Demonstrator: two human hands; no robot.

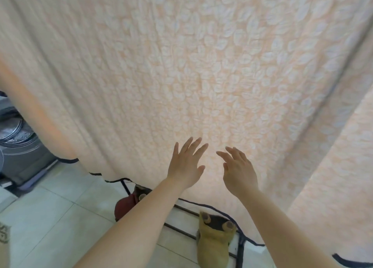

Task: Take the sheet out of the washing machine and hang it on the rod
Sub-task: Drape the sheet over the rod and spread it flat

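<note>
Judging the sheet [201, 69] as soft, limp and probably damp-heavy, I see it draped in front of me, filling the view from 9 through 3 o'clock; the rod itself is out of sight above. My left hand [184, 164] and right hand [239, 172] are spread flat near it, fingers straight, gripping nothing. I'd pinch the dark-trimmed bottom hem [113, 180] at 7 o'clock. A rack frame [240, 249] and slippers [214, 239] crowd 6 o'clock; the washing machine [18, 144] sits at 9.
</note>
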